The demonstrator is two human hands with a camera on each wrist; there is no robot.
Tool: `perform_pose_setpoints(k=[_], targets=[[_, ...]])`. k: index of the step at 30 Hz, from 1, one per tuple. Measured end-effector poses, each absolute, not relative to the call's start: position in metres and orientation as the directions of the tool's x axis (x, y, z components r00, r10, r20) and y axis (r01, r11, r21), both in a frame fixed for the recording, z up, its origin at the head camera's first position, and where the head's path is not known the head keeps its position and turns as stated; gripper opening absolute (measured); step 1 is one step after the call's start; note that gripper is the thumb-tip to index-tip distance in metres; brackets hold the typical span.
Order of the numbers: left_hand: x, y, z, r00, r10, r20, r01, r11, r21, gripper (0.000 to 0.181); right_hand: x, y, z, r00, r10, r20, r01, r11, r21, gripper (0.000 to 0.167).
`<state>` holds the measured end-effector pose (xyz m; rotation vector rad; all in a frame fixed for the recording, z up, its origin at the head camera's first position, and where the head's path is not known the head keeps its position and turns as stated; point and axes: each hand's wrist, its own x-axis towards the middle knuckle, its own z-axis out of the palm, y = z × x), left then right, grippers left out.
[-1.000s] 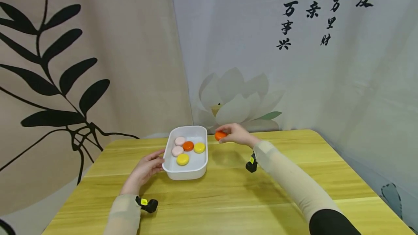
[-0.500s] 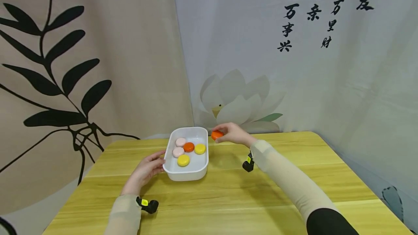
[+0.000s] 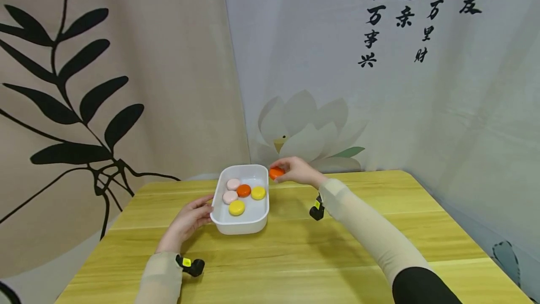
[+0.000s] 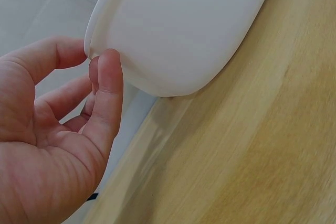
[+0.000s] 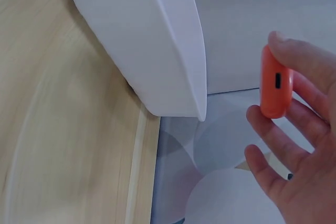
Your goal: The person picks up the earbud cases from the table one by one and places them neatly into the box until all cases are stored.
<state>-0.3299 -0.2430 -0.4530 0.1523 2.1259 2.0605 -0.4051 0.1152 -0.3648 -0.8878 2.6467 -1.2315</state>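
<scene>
A white plastic box [image 3: 241, 228] stands near the table's far edge, holding two pale pink, two yellow and one orange-red round, flattened piece. At its left side my left hand [image 3: 191, 219] grips the rim; the left wrist view has the thumb and a finger pinching the box's edge [image 4: 157, 30]. My right hand [image 3: 300, 171] pinches another orange disc [image 3: 276, 173] just right of the box's far right corner, raised above the table. Seen by the right wrist camera, the disc [image 5: 274, 85] has rounded edges and a small dark slot in its side.
The wooden table [image 3: 295, 257] extends toward me and to the right. Behind it hangs a printed cloth [image 3: 320, 60] with a lotus, leaves and writing. Each wrist carries a small black camera [image 3: 191, 266].
My right hand has moved left with the orange disc, closer to the box. The left hand keeps its place on the box, and the pieces inside lie as before.
</scene>
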Motion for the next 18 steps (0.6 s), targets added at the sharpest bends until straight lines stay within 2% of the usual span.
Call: perform_pose_setpoints(k=[18], targets=[[-0.331,-0.241,-0.454,-0.983,0.174,-0.060,-0.052,0.053,0.997,0.056,-0.401,0.090,-0.358,-0.802,-0.574,0.164,-0.499,0.494,-0.712,0.046]])
